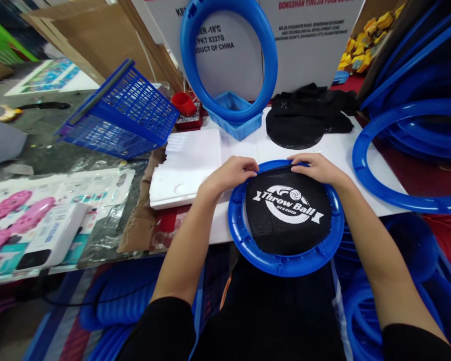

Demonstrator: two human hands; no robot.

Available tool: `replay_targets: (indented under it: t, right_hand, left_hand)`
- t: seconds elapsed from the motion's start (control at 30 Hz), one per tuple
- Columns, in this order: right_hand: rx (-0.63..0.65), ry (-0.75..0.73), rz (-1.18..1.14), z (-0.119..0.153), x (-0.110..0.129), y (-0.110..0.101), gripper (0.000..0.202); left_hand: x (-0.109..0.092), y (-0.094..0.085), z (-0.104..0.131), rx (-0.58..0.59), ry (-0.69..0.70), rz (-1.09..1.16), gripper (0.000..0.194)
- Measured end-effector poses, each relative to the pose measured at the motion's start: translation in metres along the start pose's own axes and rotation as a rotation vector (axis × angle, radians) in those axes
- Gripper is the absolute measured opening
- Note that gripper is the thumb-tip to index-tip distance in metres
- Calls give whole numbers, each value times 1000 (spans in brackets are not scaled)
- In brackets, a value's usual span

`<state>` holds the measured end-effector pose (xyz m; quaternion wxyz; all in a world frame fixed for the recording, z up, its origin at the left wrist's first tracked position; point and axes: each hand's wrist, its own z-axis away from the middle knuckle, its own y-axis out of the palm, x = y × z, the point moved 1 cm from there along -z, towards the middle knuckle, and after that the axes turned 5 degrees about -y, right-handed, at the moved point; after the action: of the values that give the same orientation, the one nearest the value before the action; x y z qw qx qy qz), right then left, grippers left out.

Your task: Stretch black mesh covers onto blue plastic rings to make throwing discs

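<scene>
A blue plastic ring (pixel 285 265) lies at the table's front edge, partly over the lap. Inside it is a round black mesh (pixel 281 228) printed with a white "Throw Ball" logo. At the ring's upper left, my left hand (pixel 236 172) has its fingers closed on the rim. My right hand (pixel 311 166) pinches the mesh's upper edge by the top of the rim. A gap shows between mesh and ring on the left. Behind them lies a pile of black mesh pieces (pixel 304 118).
Another blue ring (pixel 270 55) stands upright against a white carton, by a light blue tray (pixel 242 131). A blue basket (pixel 128 115) and white foam block (pixel 188 165) are left. More rings (pixel 368 175) lie right.
</scene>
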<state>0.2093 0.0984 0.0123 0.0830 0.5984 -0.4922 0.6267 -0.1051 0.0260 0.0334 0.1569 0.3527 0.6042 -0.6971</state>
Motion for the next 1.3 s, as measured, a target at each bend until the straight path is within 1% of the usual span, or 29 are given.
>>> replay_targets:
  t: [0.07,0.17,0.23,0.3,0.37,0.43,0.57,0.67,0.83,0.97,1.03,1.17,1.23,1.3]
  right_hand:
    - [-22,12,-35,-1,-2,1,26]
    - [-44,33,-93,-3,-4,2,26]
    - [-42,44,-117,-4,-5,3,27]
    - [-30,46,-117,-5,-5,4,28]
    - [-21,42,-109,-6,-5,4,29]
    - [-9,36,-97,-7,-6,3,31]
    - [51,26,-65,-12,-8,1,34]
    - [101,14,-27,-17,-11,-2,37]
    - [177,-11,11,-23,-14,-5,36]
    - [213,-12,1,-24,-15,-4,34]
    - [205,-29,16,-24,-16,-1,34]
    - [158,-42,93,-21,-16,4,34]
    - [150,-35,116,-20,-12,4,35]
    - [172,-28,127,-20,-4,3,36]
  left_hand:
    - [-3,2,0,-31,42,-45,16]
    - [-11,9,-2,-97,152,-70,15]
    - [-16,18,-4,-107,209,-109,16]
    - [-18,24,-6,-96,222,-160,17]
    - [-18,27,-8,-97,199,-161,11]
    - [-17,27,-8,-104,153,-93,7]
    - [-15,24,-8,-119,16,91,8]
    - [-14,23,-9,-129,-38,165,12]
    - [-7,21,-11,-111,-82,234,17]
    - [1,22,-13,-114,-111,227,24]
    - [4,23,-13,-111,-115,209,24]
    - [6,24,-13,-86,-101,189,18]
    - [6,25,-13,-87,-81,194,17]
    - [4,27,-14,-87,-59,204,19]
